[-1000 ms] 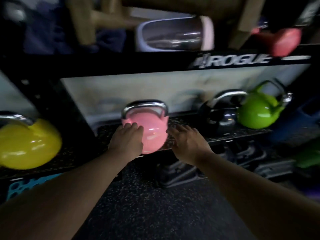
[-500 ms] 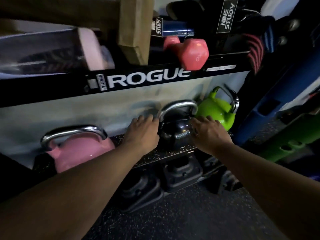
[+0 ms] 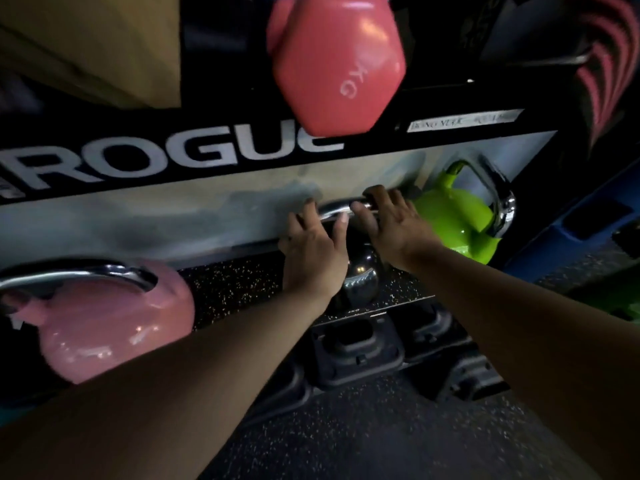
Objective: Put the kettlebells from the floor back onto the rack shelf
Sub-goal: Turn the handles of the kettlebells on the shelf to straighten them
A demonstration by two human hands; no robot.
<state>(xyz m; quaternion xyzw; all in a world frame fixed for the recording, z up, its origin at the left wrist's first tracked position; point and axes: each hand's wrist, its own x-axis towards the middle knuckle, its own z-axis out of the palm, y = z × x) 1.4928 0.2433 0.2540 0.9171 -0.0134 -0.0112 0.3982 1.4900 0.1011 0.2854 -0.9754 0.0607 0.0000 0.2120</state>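
Note:
A black kettlebell [image 3: 360, 280] with a chrome handle stands on the speckled rack shelf [image 3: 235, 289]. My left hand [image 3: 313, 252] grips the left end of its handle and my right hand [image 3: 394, 223] grips the right end. Both hands cover most of the bell's upper half. A pink kettlebell [image 3: 110, 323] sits on the same shelf to the left. A green kettlebell [image 3: 457, 220] stands tilted just right of my right hand, close to it.
A pink hex dumbbell [image 3: 336, 64] juts out from the upper shelf above the black rail marked ROGUE [image 3: 173, 157]. Black weights [image 3: 356, 348] lie under the shelf on the speckled floor [image 3: 381, 438]. A blue post [image 3: 571, 230] stands at the right.
My hands left the pink kettlebell, moved right to the black one, then rose from its sides to its handle. The view has shifted right and closer to the rack.

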